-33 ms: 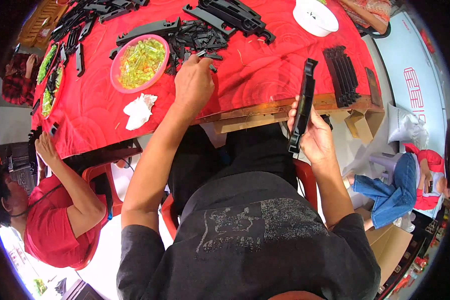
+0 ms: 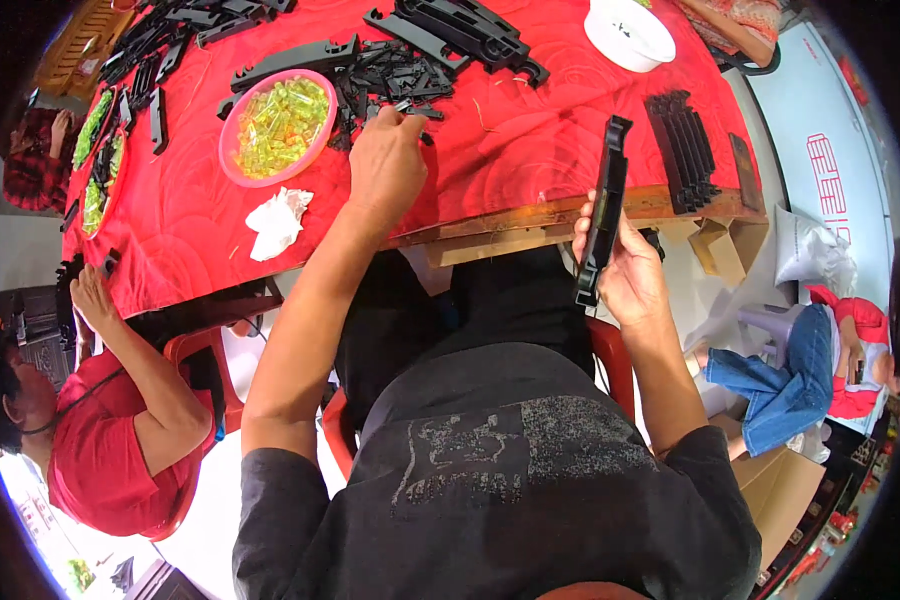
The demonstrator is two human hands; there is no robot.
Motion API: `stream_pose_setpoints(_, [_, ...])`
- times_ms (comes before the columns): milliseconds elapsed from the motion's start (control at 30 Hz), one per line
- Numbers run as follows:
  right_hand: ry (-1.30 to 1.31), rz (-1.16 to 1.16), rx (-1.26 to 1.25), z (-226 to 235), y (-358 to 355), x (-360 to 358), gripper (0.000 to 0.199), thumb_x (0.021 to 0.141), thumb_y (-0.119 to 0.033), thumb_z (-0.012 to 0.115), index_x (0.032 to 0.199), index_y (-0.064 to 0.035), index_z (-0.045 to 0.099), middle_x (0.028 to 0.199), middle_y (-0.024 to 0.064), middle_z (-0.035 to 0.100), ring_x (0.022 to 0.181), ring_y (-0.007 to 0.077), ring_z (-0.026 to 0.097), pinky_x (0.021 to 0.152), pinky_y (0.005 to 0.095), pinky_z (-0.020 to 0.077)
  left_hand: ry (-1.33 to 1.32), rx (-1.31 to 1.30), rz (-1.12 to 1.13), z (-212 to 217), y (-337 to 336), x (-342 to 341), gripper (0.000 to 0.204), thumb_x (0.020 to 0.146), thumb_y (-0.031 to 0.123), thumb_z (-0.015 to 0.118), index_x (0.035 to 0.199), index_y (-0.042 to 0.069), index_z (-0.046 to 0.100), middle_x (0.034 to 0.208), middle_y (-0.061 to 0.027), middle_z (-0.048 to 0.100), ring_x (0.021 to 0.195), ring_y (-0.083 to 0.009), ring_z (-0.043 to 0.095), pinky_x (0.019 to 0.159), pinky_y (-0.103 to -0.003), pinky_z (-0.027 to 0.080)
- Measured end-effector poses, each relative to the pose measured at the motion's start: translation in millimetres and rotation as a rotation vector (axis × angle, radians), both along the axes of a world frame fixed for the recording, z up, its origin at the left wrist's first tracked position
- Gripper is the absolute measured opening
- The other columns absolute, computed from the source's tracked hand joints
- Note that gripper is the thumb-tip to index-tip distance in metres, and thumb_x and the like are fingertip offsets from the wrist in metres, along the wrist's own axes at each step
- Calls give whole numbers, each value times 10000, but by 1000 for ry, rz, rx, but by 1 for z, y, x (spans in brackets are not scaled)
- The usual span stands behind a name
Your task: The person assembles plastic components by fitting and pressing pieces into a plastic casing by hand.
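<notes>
My right hand (image 2: 630, 265) holds a long, narrow black plastic housing (image 2: 604, 215) nearly upright in front of the table edge, thumb on one side and fingers on the other. Over the table, my left hand (image 2: 388, 155) reaches to the near edge of a heap of small black plastic pieces (image 2: 415, 75). Its fingertips are pinched together, and what lies between them is too small to name. To the left of that hand stands a pink-rimmed bowl (image 2: 228, 160) full of small clear yellow pieces.
A crumpled white tissue (image 2: 278, 222) lies on the red tablecloth (image 2: 500, 170). Long black housings (image 2: 460, 40) are stacked behind the heap, and a row of black strips (image 2: 682, 150) lies at right. A white bowl (image 2: 655, 48) stands far right. A co-worker in red (image 2: 130, 450) sits at left.
</notes>
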State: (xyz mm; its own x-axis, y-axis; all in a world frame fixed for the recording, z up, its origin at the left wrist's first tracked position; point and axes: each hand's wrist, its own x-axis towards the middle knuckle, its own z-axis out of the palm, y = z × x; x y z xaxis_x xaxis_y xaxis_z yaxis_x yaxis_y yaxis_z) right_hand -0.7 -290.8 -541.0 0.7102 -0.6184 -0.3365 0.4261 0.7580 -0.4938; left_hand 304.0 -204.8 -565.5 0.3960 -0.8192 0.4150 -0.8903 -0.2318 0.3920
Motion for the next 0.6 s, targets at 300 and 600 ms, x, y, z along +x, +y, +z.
stream_pose_setpoints(300, [87, -3, -32, 3, 4, 8, 334, 1000, -200, 513, 1241, 27, 552, 1099, 144, 660, 940, 234, 657, 834, 370, 557, -179, 143, -135, -3, -13, 19, 161, 768, 34, 562, 915, 38, 628, 934, -170, 574, 925, -356, 582, 792, -448, 490])
stream_pose_setpoints(600, [104, 17, 42, 11, 9, 13, 398, 1006, -322, 521, 1219, 9, 575, 1048, 129, 672, 917, 219, 659, 811, 356, 555, -201, 100, -288, -9, -15, 14, 106, 760, 29, 560, 864, 12, 572, 937, -181, 581, 934, -372, 591, 767, -479, 491])
